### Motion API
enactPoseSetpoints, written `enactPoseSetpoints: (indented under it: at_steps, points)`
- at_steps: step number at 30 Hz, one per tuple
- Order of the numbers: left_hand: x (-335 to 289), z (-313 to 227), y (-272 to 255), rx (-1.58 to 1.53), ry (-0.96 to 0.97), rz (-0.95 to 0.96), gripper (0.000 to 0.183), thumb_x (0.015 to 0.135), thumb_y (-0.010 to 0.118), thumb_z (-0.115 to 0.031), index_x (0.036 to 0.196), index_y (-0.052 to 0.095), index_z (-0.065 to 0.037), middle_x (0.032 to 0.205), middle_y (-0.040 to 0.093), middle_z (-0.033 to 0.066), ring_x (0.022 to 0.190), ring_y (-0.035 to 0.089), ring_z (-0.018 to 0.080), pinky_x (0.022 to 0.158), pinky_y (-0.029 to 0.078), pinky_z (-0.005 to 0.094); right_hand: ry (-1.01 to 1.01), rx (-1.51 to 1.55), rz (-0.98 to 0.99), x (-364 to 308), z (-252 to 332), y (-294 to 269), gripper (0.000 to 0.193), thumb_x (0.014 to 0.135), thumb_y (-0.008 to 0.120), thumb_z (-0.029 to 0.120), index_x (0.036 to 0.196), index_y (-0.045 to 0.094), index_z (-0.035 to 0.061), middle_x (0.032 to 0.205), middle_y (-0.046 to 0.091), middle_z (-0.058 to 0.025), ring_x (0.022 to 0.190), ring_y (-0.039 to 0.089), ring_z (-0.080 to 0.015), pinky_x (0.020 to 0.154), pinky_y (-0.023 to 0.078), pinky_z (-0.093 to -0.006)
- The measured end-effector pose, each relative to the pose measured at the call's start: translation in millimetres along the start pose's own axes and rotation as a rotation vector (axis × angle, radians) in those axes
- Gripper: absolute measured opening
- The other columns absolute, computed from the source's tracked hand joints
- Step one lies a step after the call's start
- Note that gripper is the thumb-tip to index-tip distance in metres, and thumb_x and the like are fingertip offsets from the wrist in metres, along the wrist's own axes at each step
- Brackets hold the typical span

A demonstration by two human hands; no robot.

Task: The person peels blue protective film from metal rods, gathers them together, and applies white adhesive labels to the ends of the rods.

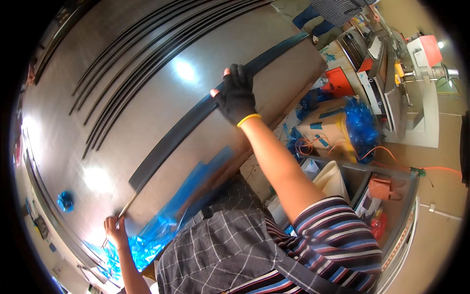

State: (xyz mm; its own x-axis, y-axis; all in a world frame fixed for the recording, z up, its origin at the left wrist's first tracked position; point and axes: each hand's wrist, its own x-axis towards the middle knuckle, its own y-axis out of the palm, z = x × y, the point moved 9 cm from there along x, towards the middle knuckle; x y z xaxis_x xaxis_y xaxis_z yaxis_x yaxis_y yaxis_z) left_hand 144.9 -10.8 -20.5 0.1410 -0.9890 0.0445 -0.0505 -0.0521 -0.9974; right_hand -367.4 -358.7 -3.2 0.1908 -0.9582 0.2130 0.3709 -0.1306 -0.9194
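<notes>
**A:** Nearest, blue film (142,252) bunches on the worktop (147,122), and the left hand (116,231) pinches a thin pale length (128,204) at the dark strip's (166,149) near-left end!

**B:** I'd draw it low and steady there; a sharp tug could skew the strip.

**A:** Farther right, the gloved right hand (236,95) lies across mid-strip, fingers extended, not clenched!

**B:** Press flat, I'd say, and spare the thin dark strips (129,81) beyond.
</notes>
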Motion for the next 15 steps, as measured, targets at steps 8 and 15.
enactPoseSetpoints:
  at_steps: [8, 15]
  points:
    - [-17, 52, -98, 0.077, -0.161, 0.310, 0.023, 0.078, 0.071, -0.019, 0.075, 0.054, -0.004, 0.078, 0.057, 0.0111, 0.074, 0.057, 0.0327, 0.065, 0.045, 0.0439, 0.125, -0.166, -0.164, 85, -152, -32, 0.056, 0.089, 0.047, 0.043, 0.122, 0.047, -0.0035, 0.136, 0.039, -0.0218, 0.131, 0.030, -0.0377, 0.110, 0.021, -0.0482]
    - [-38, 130, -149, 0.342, -0.320, 0.630, 0.022, 0.071, 0.074, -0.015, 0.079, 0.057, -0.004, 0.081, 0.060, 0.0132, 0.076, 0.060, 0.0349, 0.066, 0.046, 0.0453, 0.545, -0.008, 0.136, 165, -334, -77, 0.072, 0.089, 0.038, 0.058, 0.134, 0.049, 0.0033, 0.147, 0.033, -0.0222, 0.136, 0.030, -0.0391, 0.110, 0.024, -0.0495]
